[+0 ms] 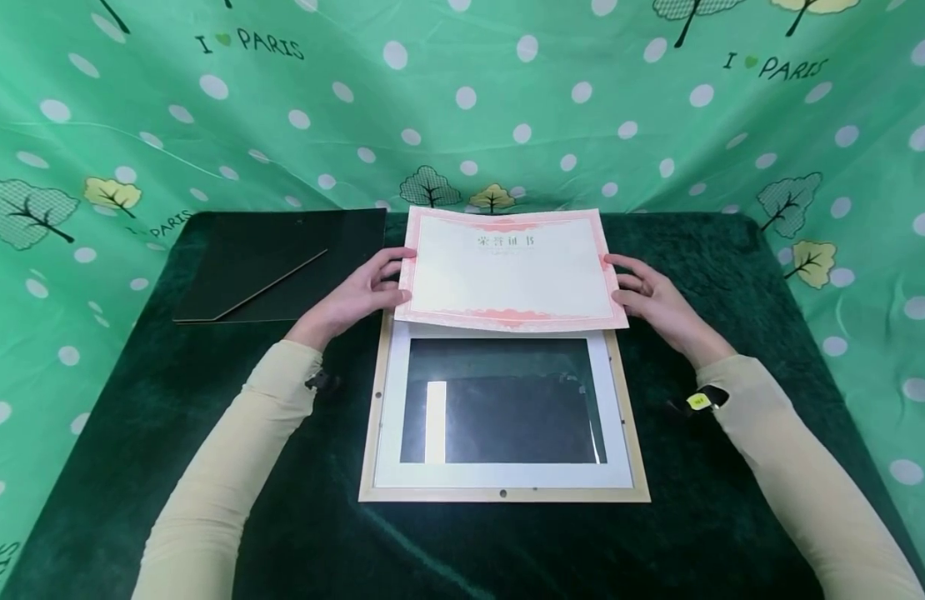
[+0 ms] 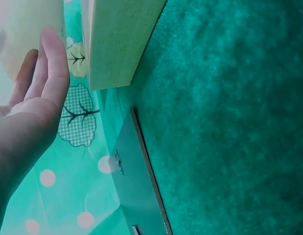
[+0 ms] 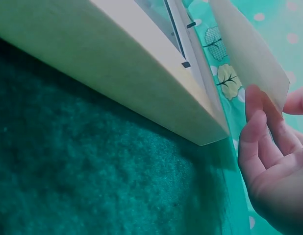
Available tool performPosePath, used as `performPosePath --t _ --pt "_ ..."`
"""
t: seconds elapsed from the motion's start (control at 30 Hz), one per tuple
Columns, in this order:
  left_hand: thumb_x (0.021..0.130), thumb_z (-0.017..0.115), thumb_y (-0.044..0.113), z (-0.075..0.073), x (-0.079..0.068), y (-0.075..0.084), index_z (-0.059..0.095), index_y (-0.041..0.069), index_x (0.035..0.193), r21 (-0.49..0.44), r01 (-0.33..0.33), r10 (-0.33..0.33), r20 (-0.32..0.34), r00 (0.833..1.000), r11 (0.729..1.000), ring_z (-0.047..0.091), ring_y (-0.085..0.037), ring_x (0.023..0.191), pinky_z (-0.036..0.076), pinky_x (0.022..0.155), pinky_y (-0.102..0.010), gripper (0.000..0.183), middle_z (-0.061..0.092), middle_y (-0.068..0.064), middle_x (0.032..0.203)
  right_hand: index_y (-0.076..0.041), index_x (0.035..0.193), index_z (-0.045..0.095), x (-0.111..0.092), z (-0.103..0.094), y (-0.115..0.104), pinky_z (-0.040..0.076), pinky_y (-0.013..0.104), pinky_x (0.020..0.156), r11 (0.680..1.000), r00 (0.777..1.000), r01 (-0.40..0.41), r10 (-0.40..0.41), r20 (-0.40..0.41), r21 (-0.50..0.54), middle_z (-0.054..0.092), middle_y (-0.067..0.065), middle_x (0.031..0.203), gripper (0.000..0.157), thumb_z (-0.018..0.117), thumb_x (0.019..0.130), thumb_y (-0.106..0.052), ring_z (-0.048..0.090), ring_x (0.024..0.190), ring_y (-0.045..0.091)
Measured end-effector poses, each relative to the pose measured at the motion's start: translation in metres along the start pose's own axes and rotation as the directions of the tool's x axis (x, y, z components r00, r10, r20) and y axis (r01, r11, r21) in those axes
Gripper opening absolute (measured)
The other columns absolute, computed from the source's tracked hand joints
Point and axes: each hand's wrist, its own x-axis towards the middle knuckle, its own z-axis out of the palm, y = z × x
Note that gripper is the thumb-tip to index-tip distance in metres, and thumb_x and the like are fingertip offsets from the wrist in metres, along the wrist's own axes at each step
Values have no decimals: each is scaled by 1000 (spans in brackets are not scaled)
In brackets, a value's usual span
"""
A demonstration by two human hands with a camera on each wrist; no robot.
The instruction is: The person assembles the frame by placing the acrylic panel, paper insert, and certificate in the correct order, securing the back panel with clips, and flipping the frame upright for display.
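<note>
A certificate sheet [image 1: 507,271] with a pink border is held up between both hands, tilted over the far part of a wooden picture frame [image 1: 370,433]. My left hand [image 1: 355,292] pinches its left edge, and my right hand [image 1: 657,304] pinches the right edge. In the right wrist view the paper [image 3: 254,54] sits between the thumb and fingers of the right hand [image 3: 274,156]. The left wrist view has the left hand [image 2: 38,83] at the sheet's pale underside. Inside the frame lie a white mat [image 1: 503,477] and a dark, glossy pane [image 1: 507,408].
A black backing board [image 1: 245,258] with a thin folded stand strip [image 1: 271,285] lies at the back left. Dark green velvety cloth [image 1: 297,500] covers the table. A green dotted curtain [image 1: 462,100] hangs behind and along both sides.
</note>
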Motion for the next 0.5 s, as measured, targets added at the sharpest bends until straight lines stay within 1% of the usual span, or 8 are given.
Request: performPosePath --t 0.17,0.23,0.3,0.4,0.5 --pt "87 56 6 2 -4 9 23 11 138 -15 8 -8 5 1000 1000 46 -28 111 42 86 -37 61 33 -11 137 -23 139 29 -1 0 0 46 22 77 1000 1000 17 -16 -16 11 44 14 130 55 54 90 -24 54 102 17" --pt "88 53 6 4 -7 14 22 9 138 -8 11 -11 8 1000 1000 46 -28 111 40 88 -38 59 33 -11 137 -24 139 31 -1 0 0 46 23 76 1000 1000 9 -9 -22 21 44 13 131 55 55 89 -24 55 102 16" --pt "91 50 11 5 -10 18 22 8 139 4 13 -13 10 1000 1000 45 -27 109 39 90 -40 56 32 -12 137 -22 139 30 -1 0 0 46 23 76 1000 1000 1 -1 -19 30 43 14 132 56 55 89 -24 55 101 16" --pt "95 42 19 3 -9 13 22 7 139 -9 -16 16 30 999 1000 44 -28 109 37 90 -45 50 31 -14 137 -21 139 31 -2 0 -2 47 23 75 998 1000 -22 23 -16 61 41 14 133 55 55 89 -24 56 99 13" --pt "97 34 26 -1 -8 6 24 5 139 -73 -60 64 51 997 996 38 -28 114 36 89 -50 48 25 -15 138 -16 139 32 -4 -1 -4 46 23 73 996 1000 -28 29 -3 80 40 13 133 53 51 91 -28 56 95 12"
